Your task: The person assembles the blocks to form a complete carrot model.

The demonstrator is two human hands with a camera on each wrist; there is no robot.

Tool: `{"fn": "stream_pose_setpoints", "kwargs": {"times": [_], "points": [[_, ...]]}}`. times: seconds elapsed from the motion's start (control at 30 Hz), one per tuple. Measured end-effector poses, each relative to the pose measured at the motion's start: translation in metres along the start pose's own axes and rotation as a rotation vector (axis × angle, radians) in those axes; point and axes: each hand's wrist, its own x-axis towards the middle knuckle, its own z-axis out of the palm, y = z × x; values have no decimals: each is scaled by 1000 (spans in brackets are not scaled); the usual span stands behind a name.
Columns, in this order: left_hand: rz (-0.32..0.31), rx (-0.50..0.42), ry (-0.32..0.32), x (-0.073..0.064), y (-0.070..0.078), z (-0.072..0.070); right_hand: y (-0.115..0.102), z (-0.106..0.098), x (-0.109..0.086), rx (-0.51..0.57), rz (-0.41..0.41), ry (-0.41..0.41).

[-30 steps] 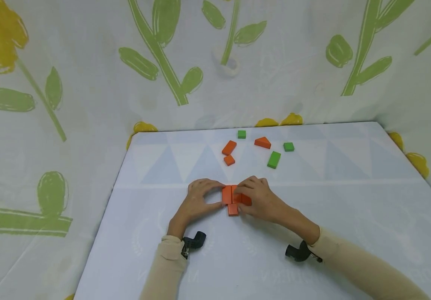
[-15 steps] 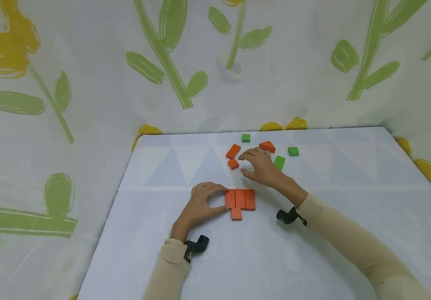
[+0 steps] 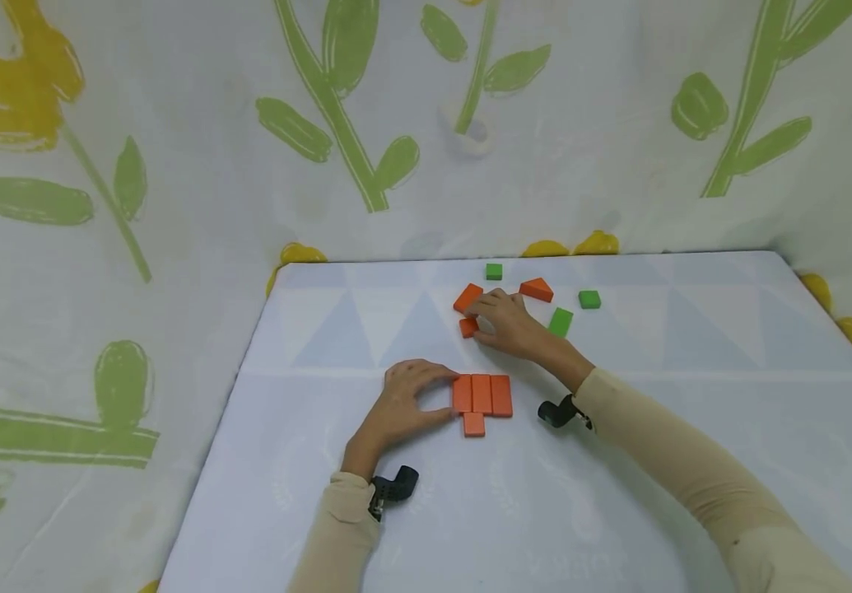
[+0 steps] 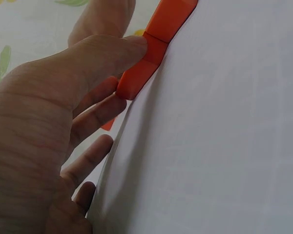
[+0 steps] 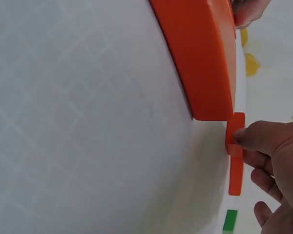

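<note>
Three upright orange rectangular blocks lie side by side on the table, with a small orange block below the middle one. My left hand holds the leftmost rectangular block between thumb and index finger at its near and far ends; in the left wrist view the thumb touches the orange side. Farther back, my right hand has thumb and fingers about another small orange block, partly covered. In the right wrist view the thumb presses on that block.
Beyond the right hand lie an orange rectangular block, an orange triangular block, a green rectangular block and two small green blocks, one at the back and one to the right. A flower-patterned curtain hangs behind the table.
My right hand has left the grouped orange blocks and moved away to the loose pieces, where its fingers have closed in on a small orange block. The left hand stays at the group.
</note>
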Motion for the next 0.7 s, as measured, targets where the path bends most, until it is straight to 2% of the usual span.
{"fn": "stream_pose_setpoints", "kwargs": {"times": [0.17,0.37,0.57,0.7], "points": [[-6,0,-4,1,1,0,1,-1,-2,-18,3,16],[-9,-1,-19,1,2,2,0,-6,-10,13,46,13],[-14,-15,-7,1,1,2,-11,-22,-37,36,17,81],[-24,-11,-9,2,0,0,-20,-24,-59,29,-17,116]]}}
